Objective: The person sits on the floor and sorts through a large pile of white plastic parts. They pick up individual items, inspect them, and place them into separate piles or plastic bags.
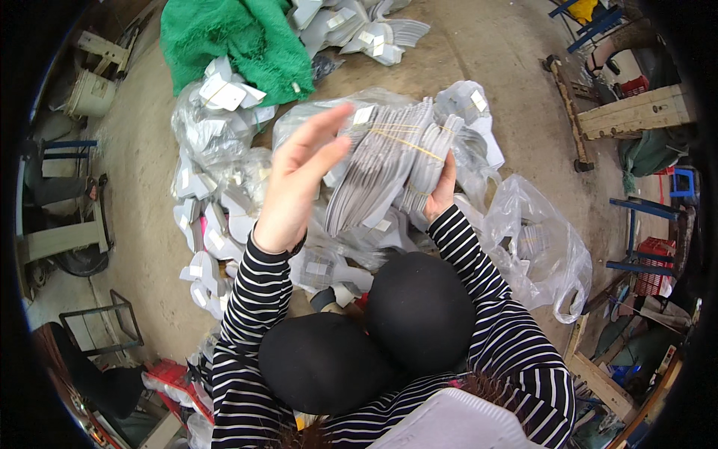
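Observation:
My right hand (443, 188) grips a thick bundle of flat grey cut pieces (385, 168) by its right side, holding it up in front of my knees. The pieces stand edge-on in a stack, and yellowish rubber bands (407, 144) cross over them. A small white label (363, 114) shows at the bundle's upper left. Just left of the bundle, my left hand (295, 176) is raised with its fingers apart and nothing in them. Beneath both hands lies clear plastic wrapping (307, 123) among more grey pieces.
A heap of labelled grey bundles (217, 232) covers the floor to the left. Behind it sits a green woven sack (232, 45), with further bundles (366, 30) beside it. At right lies a clear plastic bag (542, 247). Wooden benches (636, 112) and a red crate (654, 266) line the right side.

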A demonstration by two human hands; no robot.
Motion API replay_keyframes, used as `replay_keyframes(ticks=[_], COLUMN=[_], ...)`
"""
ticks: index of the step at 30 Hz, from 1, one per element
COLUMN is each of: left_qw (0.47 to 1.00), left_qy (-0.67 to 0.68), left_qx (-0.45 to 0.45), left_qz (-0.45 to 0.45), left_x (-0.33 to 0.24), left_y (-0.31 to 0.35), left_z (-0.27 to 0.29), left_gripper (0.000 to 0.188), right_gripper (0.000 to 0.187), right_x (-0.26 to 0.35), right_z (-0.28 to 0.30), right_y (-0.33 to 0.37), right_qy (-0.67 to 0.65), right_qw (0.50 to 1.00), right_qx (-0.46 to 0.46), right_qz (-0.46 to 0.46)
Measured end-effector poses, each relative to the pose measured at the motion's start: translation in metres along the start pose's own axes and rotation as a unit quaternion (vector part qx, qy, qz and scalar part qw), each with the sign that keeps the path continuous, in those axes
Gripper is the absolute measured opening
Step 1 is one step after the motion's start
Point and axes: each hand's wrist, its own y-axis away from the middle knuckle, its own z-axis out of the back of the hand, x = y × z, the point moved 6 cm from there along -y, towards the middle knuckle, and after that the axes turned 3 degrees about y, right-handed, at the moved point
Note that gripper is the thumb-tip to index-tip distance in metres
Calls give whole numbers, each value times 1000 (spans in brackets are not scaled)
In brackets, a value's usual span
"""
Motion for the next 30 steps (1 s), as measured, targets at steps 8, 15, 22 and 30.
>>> replay_keyframes(ticks=[8,15,22,30], left_qw=[992,982,962,959], left_qy=[-17,1,46,48], left_qx=[50,-68,-143,-127], left_qz=[116,178,227,249], left_x=[49,83,109,134], left_y=[24,80,136,149], left_z=[21,76,90,65], left_gripper=[40,37,38,38], right_gripper=[61,60,79,99], right_x=[106,189,186,136], right_z=[-12,-27,-46,10], right_y=[-4,-76,-127,-238], right_qy=[142,134,155,64], right_qw=[961,966,945,972], right_qx=[-113,-20,-116,-64], right_qz=[208,221,262,217])
